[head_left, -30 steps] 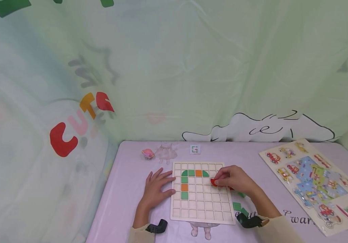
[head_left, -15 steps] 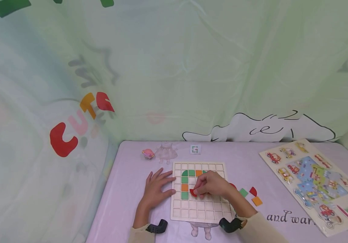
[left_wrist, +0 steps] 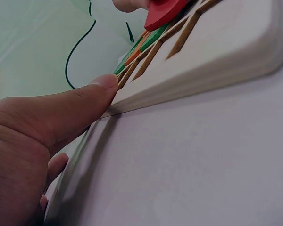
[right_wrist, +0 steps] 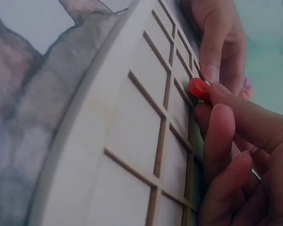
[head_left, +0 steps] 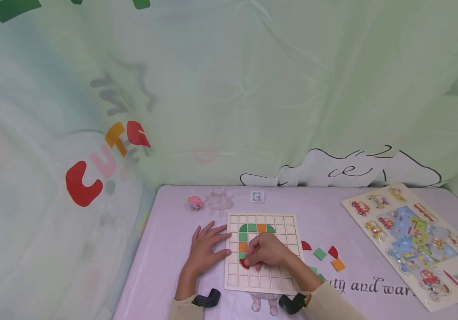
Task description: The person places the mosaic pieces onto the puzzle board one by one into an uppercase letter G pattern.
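Note:
A wooden grid board (head_left: 266, 281) lies on the table. Green tiles (head_left: 251, 227) and orange tiles (head_left: 243, 247) fill part of its top row and left column, with rounded green pieces at the upper corners. My right hand (head_left: 268, 250) pinches a red quarter-round piece (head_left: 244, 263) between thumb and finger, right at the cell below the lowest green tile. The left wrist view shows this red piece (left_wrist: 164, 13) tilted, close over the grid. Spread and fairly straight, the fingers of my left hand (head_left: 206, 248) rest along the board's left edge, thumb tip touching it.
Loose red, green and orange pieces (head_left: 319, 254) lie right of the board, partly behind my right forearm. A vehicle picture puzzle (head_left: 417, 240) lies farther right. Behind the board are a small pattern card (head_left: 257, 197) and a pink toy (head_left: 194, 202). A curtain (head_left: 229, 111) hangs at the back.
My right hand has carried the red piece from the board's right side leftward and down to the left column. The loose pieces at right have come into sight. My left hand stays put.

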Tool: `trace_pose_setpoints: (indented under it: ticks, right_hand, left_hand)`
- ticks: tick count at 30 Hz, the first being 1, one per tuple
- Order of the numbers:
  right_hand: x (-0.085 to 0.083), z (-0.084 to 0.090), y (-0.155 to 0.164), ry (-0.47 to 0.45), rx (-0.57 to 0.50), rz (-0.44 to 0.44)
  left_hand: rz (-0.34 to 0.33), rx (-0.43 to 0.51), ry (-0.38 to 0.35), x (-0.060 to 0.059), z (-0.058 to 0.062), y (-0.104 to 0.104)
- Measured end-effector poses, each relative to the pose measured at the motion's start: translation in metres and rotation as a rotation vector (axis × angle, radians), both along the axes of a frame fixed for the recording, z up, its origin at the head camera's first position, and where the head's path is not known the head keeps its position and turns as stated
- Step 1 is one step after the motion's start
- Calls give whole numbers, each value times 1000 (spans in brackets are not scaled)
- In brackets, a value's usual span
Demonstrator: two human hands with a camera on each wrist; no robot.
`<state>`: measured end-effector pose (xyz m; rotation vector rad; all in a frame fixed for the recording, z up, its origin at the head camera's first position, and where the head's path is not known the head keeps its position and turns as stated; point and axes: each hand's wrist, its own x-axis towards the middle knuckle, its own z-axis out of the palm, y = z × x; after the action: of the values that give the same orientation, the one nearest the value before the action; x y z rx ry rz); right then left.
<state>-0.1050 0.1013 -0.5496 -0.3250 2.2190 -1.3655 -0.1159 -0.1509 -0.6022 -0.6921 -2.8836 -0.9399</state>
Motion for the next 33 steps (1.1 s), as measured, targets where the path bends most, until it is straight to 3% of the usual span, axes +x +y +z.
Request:
trace_pose_setpoints:
  ticks: [21,33]
  right_hand:
    - [10,1,-10,64,116,4]
    - [10,0,-12,56,165,-13]
  left_hand:
    - [-12,17,-5,0,1,0]
    - [-16,27,19,0,3,1]
